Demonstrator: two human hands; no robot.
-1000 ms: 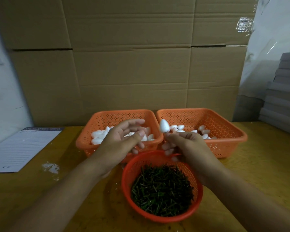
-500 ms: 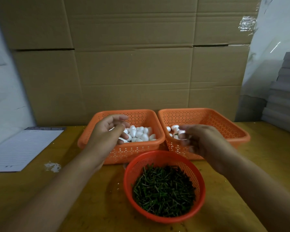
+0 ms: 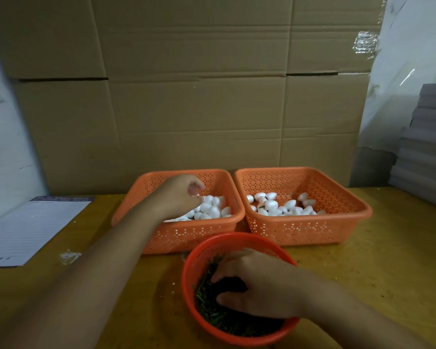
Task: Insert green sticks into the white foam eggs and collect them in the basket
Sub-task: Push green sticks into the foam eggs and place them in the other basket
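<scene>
**Both hands reaching for fresh parts**

On the yellow wooden desk, the left hand dips into the left orange perforated plastic basket, fingers curled over the plain white foam eggs; whether it grips one, I cannot tell. The right orange perforated basket holds the finished eggs. Nearest, the right hand digs into the round red mesh bowl of green sticks, fingers bent among them, hold unclear. This looks like the pick-up step; next, each hand needs one piece, brought together.
</scene>
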